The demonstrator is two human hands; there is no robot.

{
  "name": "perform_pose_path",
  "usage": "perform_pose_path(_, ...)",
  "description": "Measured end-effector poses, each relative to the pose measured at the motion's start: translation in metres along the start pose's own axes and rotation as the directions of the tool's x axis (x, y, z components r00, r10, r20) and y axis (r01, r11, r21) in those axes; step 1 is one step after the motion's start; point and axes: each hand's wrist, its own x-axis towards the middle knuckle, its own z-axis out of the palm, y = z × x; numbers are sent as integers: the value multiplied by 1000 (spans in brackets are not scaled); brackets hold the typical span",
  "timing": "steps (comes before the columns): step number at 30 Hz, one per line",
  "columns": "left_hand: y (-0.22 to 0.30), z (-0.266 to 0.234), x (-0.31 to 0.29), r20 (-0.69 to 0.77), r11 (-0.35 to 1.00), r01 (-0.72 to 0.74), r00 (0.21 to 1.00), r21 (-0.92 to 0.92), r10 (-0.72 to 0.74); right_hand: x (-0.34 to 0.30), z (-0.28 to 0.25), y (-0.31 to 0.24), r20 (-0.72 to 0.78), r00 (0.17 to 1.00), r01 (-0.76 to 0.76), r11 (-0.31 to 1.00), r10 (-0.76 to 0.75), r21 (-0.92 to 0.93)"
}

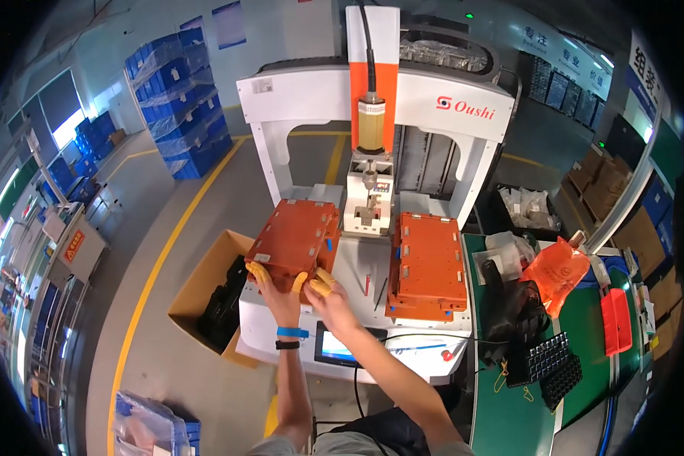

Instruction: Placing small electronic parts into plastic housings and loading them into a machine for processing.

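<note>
Both forearms reach far from the near edge, the right one slanting leftward. The left hand (pixel 283 302) is spread wide, its fingers and thumb at the near edge of the left orange fixture (pixel 292 237); the right hand (pixel 333 305) is narrow, fingers bunched beside that fixture's near right corner. Whether either grips cannot be told. Two wristbands, one blue (pixel 292 333) and one black (pixel 286 345), circle the left wrist. Two orange fixtures sit on one white machine (pixel 311 114), the second (pixel 432 262) to the right. One cardboard box (pixel 192 292) stands left; on the green tabletop (pixel 509 425), right, lie one red tray (pixel 617 323) and two black trays (pixel 547 357).
</note>
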Motion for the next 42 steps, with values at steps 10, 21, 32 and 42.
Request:
perform_pose_path(10, -17, -6, -18, 43, 993, 54, 997, 105, -59, -58, -57, -68, -59, 988, 140, 990, -141, -20)
perform_pose_path(21, -65, -9, -91, -45, 988, 144, 989, 63, -141, -93, -103, -75, -166, 948, 282, 959, -273, 37)
perform_pose_path(32, -121, -14, -234, 241, 917, 173, 932, 359, -270, -122, -176, -102, -330, 828, 388, 888, -454, -248)
perform_pose_path(42, -117, -13, -215, 110, 885, 182, 962, 429, -252, -101, -191, -131, -379, 914, 26, 953, -145, -300)
